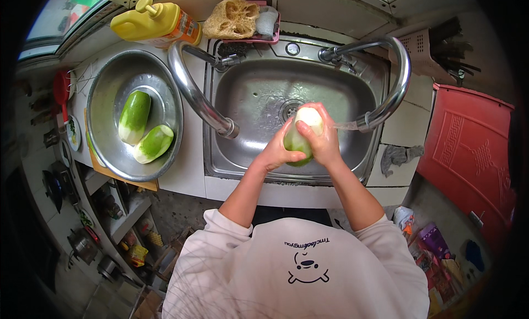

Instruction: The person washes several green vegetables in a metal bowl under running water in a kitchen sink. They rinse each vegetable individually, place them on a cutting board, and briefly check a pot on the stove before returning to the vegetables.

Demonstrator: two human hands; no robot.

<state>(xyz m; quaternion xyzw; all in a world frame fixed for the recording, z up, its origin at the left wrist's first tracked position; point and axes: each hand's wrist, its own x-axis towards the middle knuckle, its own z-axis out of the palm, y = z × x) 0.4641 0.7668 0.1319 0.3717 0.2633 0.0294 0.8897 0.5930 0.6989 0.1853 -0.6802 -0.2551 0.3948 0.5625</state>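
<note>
Both my left hand (277, 151) and my right hand (321, 137) are wrapped around one wet green-and-white radish (296, 140), held above the stainless steel sink (256, 153) near its drain. Water runs from the right faucet (403, 79) onto my right hand. The left faucet (188, 83) curves over the sink's left edge, and no water shows from it. Two more pieces, a longer green-and-white radish (135, 116) and a shorter one (154, 144), lie in the large metal basin (99, 133) left of the sink.
Behind the sink stand a yellow pump jug (153, 23), a dried loofah (231, 19) and a pink tray (270, 38) with a mesh cloth. A wooden board (148, 184) lies under the basin. Right of the sink are a grey rag (399, 157) and a large red panel (467, 145).
</note>
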